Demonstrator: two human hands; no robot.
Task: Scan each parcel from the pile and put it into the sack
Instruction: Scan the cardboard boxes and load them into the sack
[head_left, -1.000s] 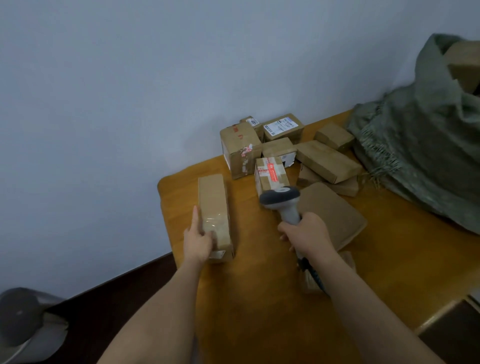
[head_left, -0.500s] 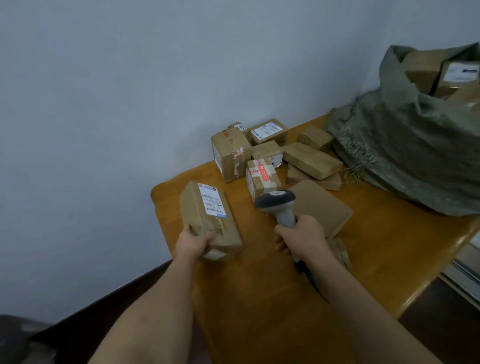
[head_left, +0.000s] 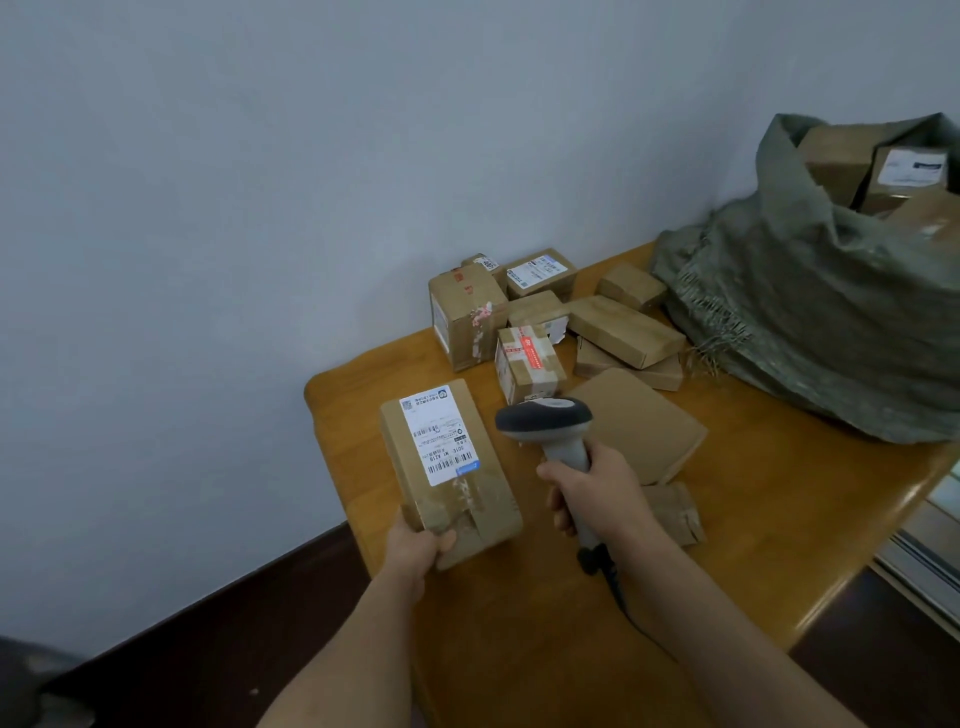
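One white shipping label with barcodes, its small print too blurred to read, faces up on the long parcel. The left hand grips its near end over the table. The right hand wraps the scanner handle. Behind lies the pile; the sack sits right.

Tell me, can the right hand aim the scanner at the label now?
Probably yes: the right hand grips the scanner beside the label, which faces up uncovered.
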